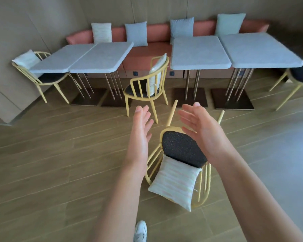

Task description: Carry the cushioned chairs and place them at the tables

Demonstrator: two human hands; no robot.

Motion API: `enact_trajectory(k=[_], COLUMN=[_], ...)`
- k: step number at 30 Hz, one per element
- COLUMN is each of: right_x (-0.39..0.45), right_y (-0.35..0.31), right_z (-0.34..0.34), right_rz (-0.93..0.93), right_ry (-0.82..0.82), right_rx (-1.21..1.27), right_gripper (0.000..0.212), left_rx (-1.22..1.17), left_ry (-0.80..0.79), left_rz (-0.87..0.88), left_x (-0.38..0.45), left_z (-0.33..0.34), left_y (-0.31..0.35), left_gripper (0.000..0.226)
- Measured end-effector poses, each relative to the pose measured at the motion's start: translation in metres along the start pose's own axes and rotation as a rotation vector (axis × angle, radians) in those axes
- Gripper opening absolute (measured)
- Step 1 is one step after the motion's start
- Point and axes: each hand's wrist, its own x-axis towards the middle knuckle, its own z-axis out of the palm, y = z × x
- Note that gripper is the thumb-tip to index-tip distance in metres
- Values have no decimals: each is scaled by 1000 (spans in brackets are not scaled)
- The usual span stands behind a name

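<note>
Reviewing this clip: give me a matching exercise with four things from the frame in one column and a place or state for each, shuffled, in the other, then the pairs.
Things:
1. nearest chair
2. middle chair
3. left chair
4. left hand

Places or states:
A. tucked at the end of the left tables
B. lying tipped over on the floor
C. open, holding nothing
D. upright in the gap between the table pairs

Pairs: 1-B, 2-D, 3-A, 4-C
</note>
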Motion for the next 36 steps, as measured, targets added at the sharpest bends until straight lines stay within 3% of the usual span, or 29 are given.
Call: enact_trajectory(k=[6, 15, 19, 23, 29, 36], right_x=[25, 49, 48, 47, 49, 42], right_y=[9, 11, 10, 4, 1, 17], right_z=[39, 117, 120, 121, 121, 111], right_rz=[-34, -85, -103, -108, -108, -55], right_ry=[173, 288, 355, 414, 442, 483], right_rx=[6, -56, -57, -16, -7, -12], right_gripper=[72, 63, 55, 70, 76, 52], left_rx=[20, -16, -10, 1, -21, -13], left_ry=[-167, -334, -406, -453, -478, -479], left_rz=[-20, -21, -12, -10, -25, -67], left_x=[47, 108, 119, 126, 136, 142], left_z=[-37, -91, -95, -96, -95, -88], left_y=[5, 19, 21, 22, 21, 7], left_gripper=[80, 76, 78, 77, 81, 78])
